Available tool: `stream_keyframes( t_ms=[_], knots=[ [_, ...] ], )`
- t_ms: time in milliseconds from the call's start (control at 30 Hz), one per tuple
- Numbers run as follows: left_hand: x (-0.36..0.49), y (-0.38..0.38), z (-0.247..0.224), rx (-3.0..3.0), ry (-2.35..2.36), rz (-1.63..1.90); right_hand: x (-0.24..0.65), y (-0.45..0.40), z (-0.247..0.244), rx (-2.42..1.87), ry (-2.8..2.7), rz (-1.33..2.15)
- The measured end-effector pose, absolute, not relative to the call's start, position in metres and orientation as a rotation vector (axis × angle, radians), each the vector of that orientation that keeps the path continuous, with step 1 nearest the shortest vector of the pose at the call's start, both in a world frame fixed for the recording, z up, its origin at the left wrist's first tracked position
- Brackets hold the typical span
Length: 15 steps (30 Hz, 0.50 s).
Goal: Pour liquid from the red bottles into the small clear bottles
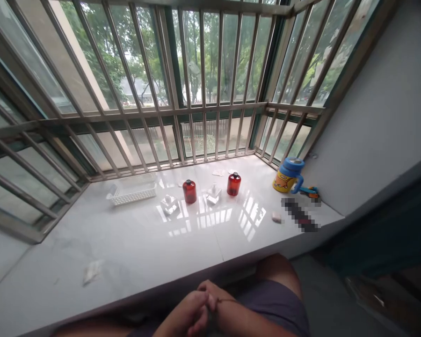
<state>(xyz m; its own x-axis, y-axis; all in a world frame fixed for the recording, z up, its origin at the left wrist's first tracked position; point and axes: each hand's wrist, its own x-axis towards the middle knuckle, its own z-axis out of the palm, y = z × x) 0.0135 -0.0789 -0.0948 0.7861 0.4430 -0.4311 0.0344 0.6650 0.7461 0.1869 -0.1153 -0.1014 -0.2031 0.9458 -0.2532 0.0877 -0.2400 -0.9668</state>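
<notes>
Both hands rest together over my lap, below the front edge of the white sill. My left hand is curled against the fingers of my right hand, which has a thin cord at its wrist. Both look closed; whether anything lies between them is hidden. Beyond them on the sill stand two red bottles with dark tops, one left and one right. Beside each is a clear bottle with a pale top, one left and one near the centre.
A white perforated basket sits at the back left. At the right are a blue and yellow mug, a small blue-orange object, a blurred-out dark item and a pinkish piece. Crumpled wrapping lies front left. Metal bars line the window.
</notes>
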Motion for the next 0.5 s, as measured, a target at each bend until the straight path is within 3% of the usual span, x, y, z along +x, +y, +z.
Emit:
stream_keyframes(
  t_ms=[133, 233, 300, 400, 500],
  knots=[
    [0.024, -0.079, -0.093, 0.864, 0.675, 0.179, 0.194, -0.125, -0.078, -1.141, -1.26, 1.662],
    [0.027, -0.077, -0.084, 0.899, 0.65, 0.194, 0.194, -0.128, -0.07, -0.755, -0.931, 2.017],
    [0.027, -0.075, -0.083, 0.911, 0.642, 0.214, 0.198, -0.128, -0.066, -0.581, -0.702, 1.995],
    [0.022, -0.07, -0.098, 0.937, 0.632, 0.248, 0.218, -0.129, -0.055, -0.681, -0.513, 1.816],
    [0.012, -0.07, -0.137, 0.922, 0.655, 0.208, 0.26, -0.128, -0.036, -1.007, -0.538, 1.845]
  ],
)
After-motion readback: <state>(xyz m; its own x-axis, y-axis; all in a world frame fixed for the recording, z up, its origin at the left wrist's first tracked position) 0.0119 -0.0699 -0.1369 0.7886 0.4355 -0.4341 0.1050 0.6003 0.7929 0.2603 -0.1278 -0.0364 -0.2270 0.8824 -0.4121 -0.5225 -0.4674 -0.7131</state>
